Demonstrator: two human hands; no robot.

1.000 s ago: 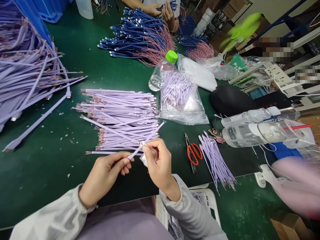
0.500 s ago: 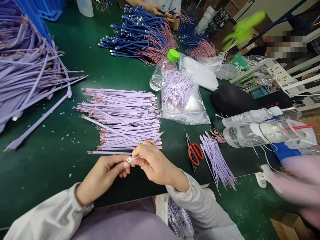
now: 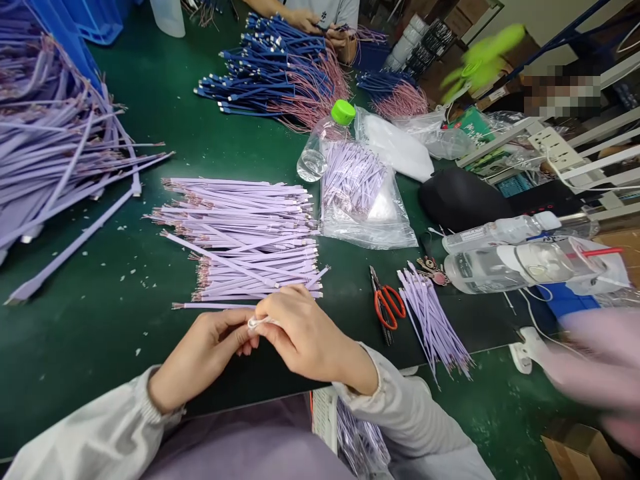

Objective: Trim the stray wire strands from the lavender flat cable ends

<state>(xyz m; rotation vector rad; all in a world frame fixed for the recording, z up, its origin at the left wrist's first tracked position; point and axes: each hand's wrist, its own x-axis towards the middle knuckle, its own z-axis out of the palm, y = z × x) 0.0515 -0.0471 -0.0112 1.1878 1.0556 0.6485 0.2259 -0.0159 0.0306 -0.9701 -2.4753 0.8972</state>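
Note:
My left hand [image 3: 205, 353] and my right hand [image 3: 300, 333] meet above the near edge of the green table [image 3: 100, 320]. Both pinch one short lilac flat cable [image 3: 256, 323], whose pale end shows between the fingertips. Just beyond my hands lies a stack of lilac cables [image 3: 245, 233] with bare copper ends to the left. To the right, a bundle of thin lilac strips [image 3: 433, 317] lies next to red-handled scissors [image 3: 387, 303].
A large heap of lilac cables [image 3: 50, 147] fills the left. A plastic bag of lilac strips [image 3: 360, 193], a green-capped bottle [image 3: 323, 140] and clear bottles [image 3: 520, 263] lie right of centre. Another person's hands [image 3: 320, 27] work blue cables [image 3: 280, 67] at the far edge.
My right hand came down and to the left from a raised cable end. It now closes against my left hand, and the cable between them is bent short.

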